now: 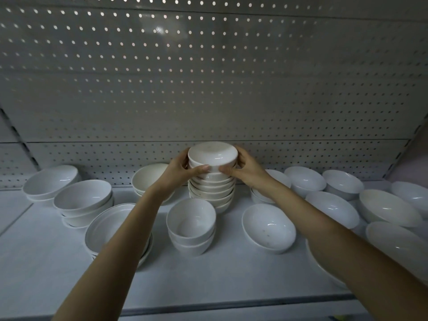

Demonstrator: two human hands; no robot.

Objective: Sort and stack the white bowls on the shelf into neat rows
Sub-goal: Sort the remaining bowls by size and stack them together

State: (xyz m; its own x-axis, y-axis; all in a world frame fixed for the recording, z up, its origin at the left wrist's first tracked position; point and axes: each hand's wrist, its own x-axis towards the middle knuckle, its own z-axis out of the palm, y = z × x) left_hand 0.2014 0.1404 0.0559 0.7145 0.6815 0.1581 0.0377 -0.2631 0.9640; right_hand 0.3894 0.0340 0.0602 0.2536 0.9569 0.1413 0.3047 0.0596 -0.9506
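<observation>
Gripping the tall stack of nested white ceramic bowls [212, 181] at frame centre with my left hand [178, 172] and right hand [246, 170]; uneven pressure could topple it.

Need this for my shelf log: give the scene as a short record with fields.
place: white shelf, pegboard back
left grip: hand holding tall stack near top
right grip: hand holding same stack, opposite side
tall stack: upright, centre rear
front: two nested bowls, single bowl to their right
sides: more bowls, loose or in short stacks
</observation>
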